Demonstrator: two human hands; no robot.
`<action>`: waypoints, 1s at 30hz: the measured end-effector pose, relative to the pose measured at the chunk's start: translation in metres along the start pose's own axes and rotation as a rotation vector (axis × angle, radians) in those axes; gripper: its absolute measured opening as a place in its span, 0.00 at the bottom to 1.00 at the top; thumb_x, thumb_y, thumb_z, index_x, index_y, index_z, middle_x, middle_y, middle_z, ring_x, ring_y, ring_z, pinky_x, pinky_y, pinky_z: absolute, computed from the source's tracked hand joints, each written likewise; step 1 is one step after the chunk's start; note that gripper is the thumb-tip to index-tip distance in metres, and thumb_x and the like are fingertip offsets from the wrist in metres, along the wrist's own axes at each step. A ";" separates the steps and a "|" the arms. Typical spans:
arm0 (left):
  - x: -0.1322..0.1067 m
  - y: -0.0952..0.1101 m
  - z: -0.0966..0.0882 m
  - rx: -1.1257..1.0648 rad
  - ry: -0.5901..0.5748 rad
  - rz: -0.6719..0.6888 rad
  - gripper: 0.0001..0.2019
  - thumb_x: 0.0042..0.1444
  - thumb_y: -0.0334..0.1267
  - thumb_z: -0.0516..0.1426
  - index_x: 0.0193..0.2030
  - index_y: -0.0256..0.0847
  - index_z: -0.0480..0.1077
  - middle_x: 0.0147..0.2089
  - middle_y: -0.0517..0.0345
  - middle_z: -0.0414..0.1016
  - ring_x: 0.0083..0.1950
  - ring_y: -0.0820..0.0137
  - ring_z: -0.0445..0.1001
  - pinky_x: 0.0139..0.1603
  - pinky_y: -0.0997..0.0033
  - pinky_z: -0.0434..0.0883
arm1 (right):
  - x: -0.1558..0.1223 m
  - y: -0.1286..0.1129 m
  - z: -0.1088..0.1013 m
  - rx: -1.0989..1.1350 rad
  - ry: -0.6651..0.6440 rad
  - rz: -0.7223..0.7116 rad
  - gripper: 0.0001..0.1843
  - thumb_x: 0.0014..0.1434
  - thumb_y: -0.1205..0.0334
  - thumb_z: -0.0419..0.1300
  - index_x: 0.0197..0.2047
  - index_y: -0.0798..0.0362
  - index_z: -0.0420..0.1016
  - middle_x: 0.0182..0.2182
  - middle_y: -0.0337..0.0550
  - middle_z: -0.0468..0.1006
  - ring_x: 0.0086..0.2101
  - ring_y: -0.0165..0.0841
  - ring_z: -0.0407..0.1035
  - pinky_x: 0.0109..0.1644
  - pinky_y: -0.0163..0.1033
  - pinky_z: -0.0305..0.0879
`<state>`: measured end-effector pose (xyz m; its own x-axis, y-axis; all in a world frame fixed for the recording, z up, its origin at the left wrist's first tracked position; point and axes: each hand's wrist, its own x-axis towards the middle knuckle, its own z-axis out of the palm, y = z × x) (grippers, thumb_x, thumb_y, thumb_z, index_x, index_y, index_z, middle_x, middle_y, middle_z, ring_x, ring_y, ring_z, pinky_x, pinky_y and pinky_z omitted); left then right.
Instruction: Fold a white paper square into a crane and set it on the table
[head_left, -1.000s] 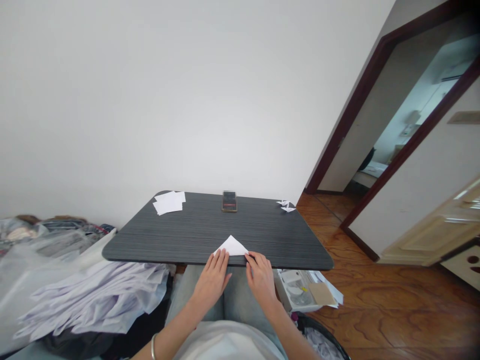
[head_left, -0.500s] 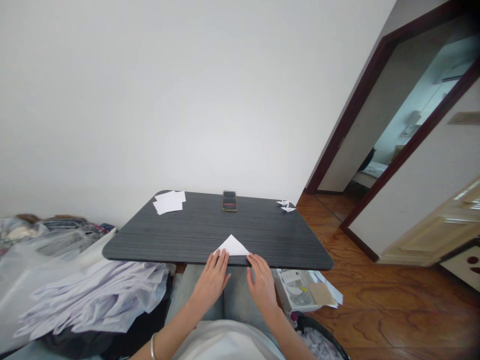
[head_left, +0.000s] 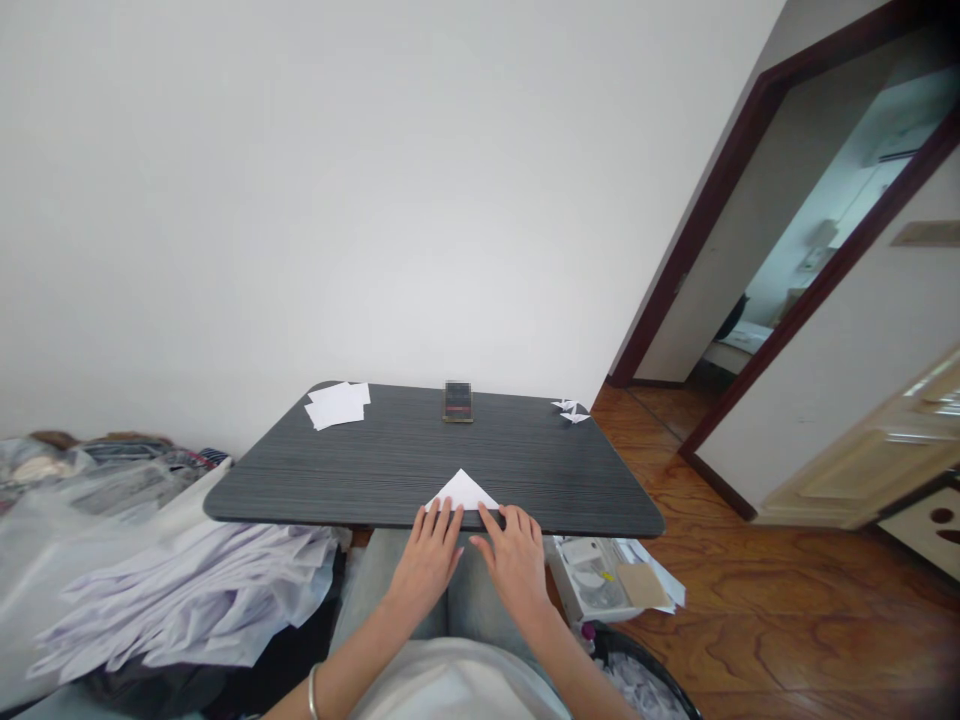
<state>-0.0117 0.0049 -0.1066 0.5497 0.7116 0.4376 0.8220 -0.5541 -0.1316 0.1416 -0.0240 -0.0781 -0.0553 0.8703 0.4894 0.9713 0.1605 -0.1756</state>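
A white sheet of paper folded into a triangle (head_left: pixel 463 490) lies near the front edge of the dark table (head_left: pixel 360 470), its point facing the wall. My left hand (head_left: pixel 425 555) rests its outstretched fingertips on the triangle's left part, along the folded edge. At the right part of that same edge, my right hand (head_left: pixel 516 562) touches the paper with its index finger, thumb held apart. Both hands are open and press from above rather than grasp.
Loose white paper sheets (head_left: pixel 337 405) lie at the table's back left. A phone-like dark device (head_left: pixel 457 401) stands at the back middle. Small folded paper figures (head_left: pixel 572 412) sit at the back right. Below are a box of items (head_left: pixel 596 585), a bin of paper scraps (head_left: pixel 637 685) and piled cloth (head_left: pixel 195 590).
My right hand has shifted left, its index finger moving inward from the triangle's right corner along the lower edge. My left hand stays almost in place.
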 end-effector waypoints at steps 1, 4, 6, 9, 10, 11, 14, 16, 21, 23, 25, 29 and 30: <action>0.000 0.001 0.000 0.002 -0.002 -0.006 0.24 0.57 0.38 0.47 0.60 0.36 0.51 0.60 0.43 0.57 0.61 0.57 0.53 0.58 0.52 0.54 | 0.000 0.000 0.000 -0.006 0.001 -0.002 0.21 0.55 0.54 0.54 0.52 0.46 0.64 0.39 0.50 0.68 0.41 0.44 0.61 0.44 0.50 0.57; 0.001 0.003 0.000 0.006 0.007 -0.027 0.24 0.57 0.38 0.47 0.60 0.38 0.50 0.60 0.43 0.57 0.61 0.57 0.53 0.58 0.52 0.53 | -0.001 -0.002 0.001 -0.030 0.011 -0.020 0.22 0.54 0.54 0.55 0.53 0.44 0.63 0.39 0.50 0.68 0.41 0.44 0.61 0.44 0.50 0.57; 0.002 0.005 -0.001 0.008 0.011 -0.037 0.24 0.57 0.37 0.47 0.61 0.39 0.50 0.60 0.43 0.57 0.61 0.57 0.53 0.57 0.51 0.53 | 0.000 -0.003 0.000 -0.047 0.004 -0.025 0.23 0.53 0.53 0.57 0.53 0.43 0.63 0.39 0.50 0.68 0.41 0.44 0.61 0.45 0.51 0.56; 0.003 0.006 -0.002 0.010 0.004 -0.041 0.24 0.56 0.36 0.48 0.60 0.39 0.50 0.60 0.43 0.57 0.61 0.56 0.53 0.57 0.51 0.53 | 0.000 -0.005 -0.003 -0.045 -0.017 -0.014 0.25 0.51 0.53 0.58 0.53 0.44 0.62 0.40 0.51 0.68 0.42 0.45 0.60 0.46 0.51 0.55; 0.003 0.007 -0.002 0.011 -0.001 -0.043 0.24 0.56 0.36 0.48 0.60 0.39 0.51 0.60 0.43 0.57 0.61 0.56 0.53 0.57 0.51 0.53 | 0.000 -0.005 -0.003 -0.040 -0.021 -0.010 0.25 0.51 0.52 0.58 0.53 0.45 0.63 0.40 0.51 0.68 0.42 0.45 0.60 0.46 0.51 0.55; 0.004 0.007 -0.003 0.012 -0.007 -0.045 0.24 0.56 0.36 0.48 0.60 0.39 0.51 0.60 0.43 0.57 0.61 0.56 0.53 0.57 0.51 0.54 | 0.000 -0.005 -0.003 -0.037 -0.024 -0.005 0.25 0.51 0.52 0.58 0.53 0.46 0.63 0.40 0.52 0.68 0.42 0.45 0.60 0.46 0.52 0.55; 0.004 0.008 -0.003 0.013 -0.014 -0.052 0.24 0.55 0.35 0.49 0.59 0.38 0.52 0.60 0.42 0.57 0.61 0.55 0.54 0.57 0.50 0.54 | -0.001 -0.005 -0.003 -0.041 -0.022 0.003 0.26 0.52 0.51 0.57 0.53 0.48 0.63 0.41 0.53 0.68 0.43 0.46 0.60 0.47 0.52 0.55; 0.004 0.008 -0.004 0.014 -0.006 -0.053 0.24 0.55 0.34 0.48 0.60 0.38 0.52 0.60 0.42 0.57 0.61 0.56 0.54 0.57 0.50 0.54 | -0.001 -0.004 -0.004 -0.042 -0.020 -0.004 0.26 0.51 0.51 0.57 0.54 0.48 0.62 0.41 0.53 0.68 0.43 0.46 0.60 0.47 0.52 0.55; 0.005 0.011 -0.004 0.028 -0.011 -0.067 0.25 0.54 0.33 0.48 0.60 0.37 0.51 0.60 0.41 0.56 0.61 0.55 0.53 0.57 0.49 0.53 | 0.001 -0.006 -0.006 -0.091 -0.045 -0.058 0.31 0.47 0.52 0.62 0.55 0.42 0.61 0.39 0.51 0.68 0.42 0.46 0.61 0.45 0.52 0.56; 0.005 0.012 -0.004 0.031 -0.020 -0.072 0.26 0.53 0.32 0.48 0.60 0.36 0.51 0.61 0.41 0.55 0.62 0.55 0.52 0.58 0.49 0.52 | 0.004 -0.009 -0.007 -0.122 -0.049 -0.069 0.33 0.45 0.52 0.63 0.55 0.41 0.61 0.38 0.51 0.69 0.41 0.47 0.61 0.44 0.53 0.56; 0.005 0.013 -0.004 0.035 -0.027 -0.075 0.26 0.53 0.31 0.48 0.60 0.35 0.52 0.61 0.42 0.55 0.62 0.55 0.51 0.58 0.50 0.51 | 0.006 -0.011 -0.009 -0.150 -0.053 -0.071 0.34 0.43 0.52 0.65 0.54 0.41 0.61 0.37 0.51 0.69 0.40 0.47 0.62 0.44 0.54 0.56; 0.005 0.013 -0.004 0.037 -0.034 -0.077 0.26 0.53 0.31 0.48 0.60 0.34 0.52 0.62 0.42 0.54 0.62 0.55 0.50 0.58 0.50 0.52 | 0.008 -0.013 -0.011 -0.166 -0.078 -0.059 0.35 0.41 0.52 0.66 0.53 0.43 0.63 0.37 0.52 0.70 0.40 0.47 0.62 0.45 0.54 0.55; 0.005 0.013 -0.005 0.037 -0.035 -0.076 0.26 0.53 0.31 0.48 0.60 0.34 0.52 0.62 0.42 0.54 0.62 0.55 0.51 0.58 0.50 0.53 | 0.008 -0.013 -0.012 -0.159 -0.078 -0.057 0.34 0.41 0.52 0.66 0.53 0.43 0.63 0.37 0.52 0.70 0.40 0.47 0.63 0.45 0.54 0.55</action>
<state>0.0011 -0.0006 -0.1021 0.4896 0.7659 0.4168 0.8663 -0.4817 -0.1324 0.1311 -0.0248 -0.0622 -0.1227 0.8964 0.4258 0.9901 0.1399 -0.0091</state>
